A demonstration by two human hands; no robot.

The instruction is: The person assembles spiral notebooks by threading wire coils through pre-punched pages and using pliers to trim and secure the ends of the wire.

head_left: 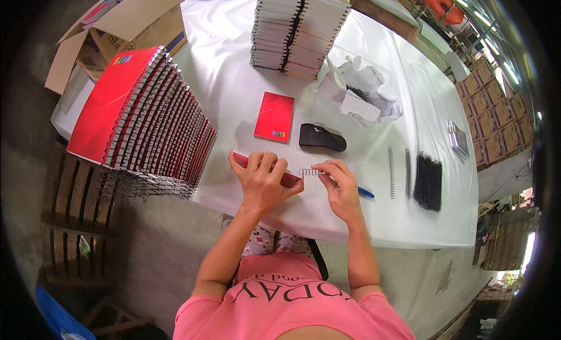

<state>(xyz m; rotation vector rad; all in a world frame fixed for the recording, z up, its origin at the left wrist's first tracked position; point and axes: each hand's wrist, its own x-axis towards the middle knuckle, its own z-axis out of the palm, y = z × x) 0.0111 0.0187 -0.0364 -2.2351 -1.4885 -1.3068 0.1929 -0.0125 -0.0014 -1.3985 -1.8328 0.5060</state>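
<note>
My left hand [263,179] grips a small red notebook [238,159] from above, fingers wrapped over it near the table's front edge. At the notebook's right end, a thin spiral binding coil [308,172] is pinched between the fingertips of my right hand [340,191]. The coil's left end meets the notebook's edge; whether it is threaded into the holes I cannot make out. A blue-handled tool [366,193] lies beside my right hand, partly covered by it. Beyond my hands are another red notebook [273,118], lying flat, and a black pouch-like object [322,138].
A tall stack of red spiral notebooks [158,118] stands at the left, before an open cardboard box [123,24]. More bound books [295,30] are piled at the back. Crumpled white wrapping [368,92] lies back right; loose coils [392,173] and a black coil bundle [428,182] lie right.
</note>
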